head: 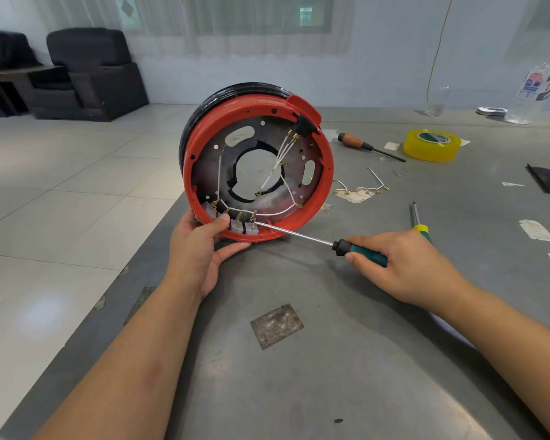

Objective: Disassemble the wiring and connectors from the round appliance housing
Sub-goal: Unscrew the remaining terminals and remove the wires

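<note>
The round housing [326, 173], red-rimmed with a black back, stands on its edge on the grey table, its open side facing me. White wires [281, 185] run across its metal plate from a black socket [302, 123] at the top right down to several grey connector blocks [251, 228] on the lower rim. My left hand [204, 246] grips the lower rim, thumb inside beside the blocks. My right hand [400, 265] holds a green-handled screwdriver [356, 247]; its tip touches the rightmost block.
A loose set of removed wires [359, 190] lies right of the housing. Further right lie a brown-handled screwdriver [359, 142], a yellow tape roll [432, 144], a second green and yellow screwdriver [421, 225] and a plastic bottle [535, 87]. The table's left edge runs near my left arm.
</note>
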